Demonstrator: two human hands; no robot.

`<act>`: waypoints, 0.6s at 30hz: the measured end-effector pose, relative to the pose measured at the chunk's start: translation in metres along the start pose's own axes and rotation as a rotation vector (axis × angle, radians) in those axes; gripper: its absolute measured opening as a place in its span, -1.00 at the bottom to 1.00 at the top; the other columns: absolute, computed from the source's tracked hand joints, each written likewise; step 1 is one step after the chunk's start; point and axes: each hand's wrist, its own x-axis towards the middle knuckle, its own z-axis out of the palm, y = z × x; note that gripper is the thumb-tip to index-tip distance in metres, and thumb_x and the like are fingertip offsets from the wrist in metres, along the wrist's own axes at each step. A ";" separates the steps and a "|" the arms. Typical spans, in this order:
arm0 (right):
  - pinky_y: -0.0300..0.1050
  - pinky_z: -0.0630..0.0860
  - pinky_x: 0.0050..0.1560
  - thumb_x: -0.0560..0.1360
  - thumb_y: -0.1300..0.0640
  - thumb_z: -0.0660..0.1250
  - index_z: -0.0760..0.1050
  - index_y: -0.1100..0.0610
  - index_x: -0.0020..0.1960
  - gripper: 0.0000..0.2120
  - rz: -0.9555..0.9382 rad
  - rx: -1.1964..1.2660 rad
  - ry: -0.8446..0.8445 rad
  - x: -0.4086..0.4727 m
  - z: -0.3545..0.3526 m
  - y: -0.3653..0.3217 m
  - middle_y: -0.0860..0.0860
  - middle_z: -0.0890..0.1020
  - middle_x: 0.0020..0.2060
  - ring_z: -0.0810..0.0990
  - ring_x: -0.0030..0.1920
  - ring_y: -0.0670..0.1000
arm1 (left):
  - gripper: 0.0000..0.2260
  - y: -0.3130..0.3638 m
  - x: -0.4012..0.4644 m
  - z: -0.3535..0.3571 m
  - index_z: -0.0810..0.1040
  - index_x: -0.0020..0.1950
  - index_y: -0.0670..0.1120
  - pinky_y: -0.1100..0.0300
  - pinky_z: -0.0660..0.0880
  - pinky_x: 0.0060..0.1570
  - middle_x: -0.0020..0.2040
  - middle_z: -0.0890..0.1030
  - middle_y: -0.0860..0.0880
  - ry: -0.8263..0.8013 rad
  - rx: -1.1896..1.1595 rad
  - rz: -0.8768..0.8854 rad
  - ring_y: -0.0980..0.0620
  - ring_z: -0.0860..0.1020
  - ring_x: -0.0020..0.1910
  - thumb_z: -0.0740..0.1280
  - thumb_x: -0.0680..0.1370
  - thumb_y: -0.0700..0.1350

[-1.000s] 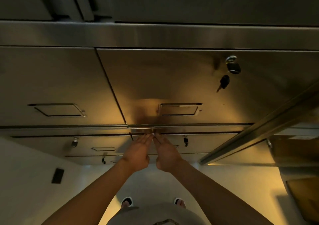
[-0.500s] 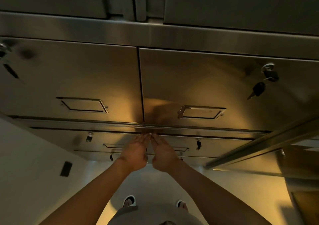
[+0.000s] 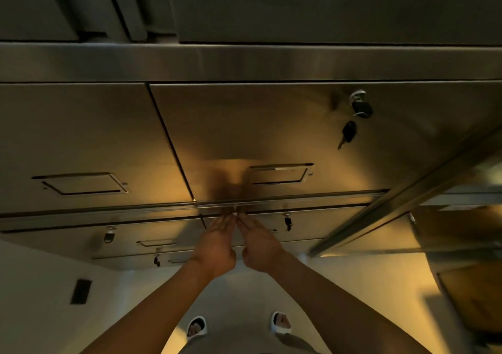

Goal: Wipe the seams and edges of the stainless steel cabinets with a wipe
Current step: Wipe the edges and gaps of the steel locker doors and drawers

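hands (image 3: 236, 241) against cabinet seam (image 3: 298, 201)

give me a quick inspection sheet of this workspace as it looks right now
surface: stainless steel cabinet fronts, brushed finish, warm glare and a dark hand shadow near the middle
job's things: horizontal seam between door rows, where the fingertips meet; wipe not visible, may be hidden under the fingers
clutter: keys hang from a lock on the upper right door; smaller keys in the lower locks
grippers: left hand and right hand side by side, fingers straight, tips at the seam
cables: nothing seen
surroundings: pale floor, dark floor plate, white shoes, steel edge at right
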 end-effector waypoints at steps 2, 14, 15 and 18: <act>-0.19 0.00 0.61 0.47 0.29 0.34 0.02 0.19 0.68 -0.14 0.019 0.005 0.002 -0.007 -0.003 0.015 0.08 0.06 0.67 0.07 0.65 0.10 | -0.17 0.012 0.008 0.005 0.17 0.64 -0.25 0.03 -0.13 0.56 0.62 0.26 -0.20 -0.016 0.014 0.006 -0.20 0.23 0.62 0.30 0.37 -0.11; -0.10 -0.10 0.60 0.43 0.36 0.36 0.06 0.29 0.65 -0.14 0.026 -0.017 0.116 -0.039 -0.018 0.076 0.22 0.16 0.63 0.13 0.64 0.20 | -0.16 0.078 0.049 0.023 -0.03 0.70 -0.15 0.30 -0.22 0.54 0.70 0.07 -0.09 -0.068 0.055 0.022 -0.04 0.05 0.67 0.31 0.49 -0.11; -0.05 -0.09 0.60 0.41 0.37 0.37 0.10 0.32 0.63 -0.15 0.012 -0.036 0.120 -0.041 -0.019 0.082 0.25 0.19 0.61 0.17 0.62 0.23 | -0.16 0.083 0.052 0.025 -0.04 0.70 -0.14 0.29 -0.21 0.55 0.70 0.07 -0.08 -0.072 0.056 0.022 -0.04 0.04 0.67 0.31 0.49 -0.11; 0.00 0.02 0.61 0.39 0.32 0.42 0.13 0.34 0.62 -0.13 -0.012 -0.109 0.129 -0.048 -0.021 0.099 0.26 0.24 0.60 0.21 0.61 0.23 | -0.15 0.099 0.060 0.030 -0.06 0.70 -0.13 0.21 -0.13 0.61 0.70 0.04 -0.07 -0.091 0.064 0.015 -0.04 0.03 0.68 0.31 0.50 -0.08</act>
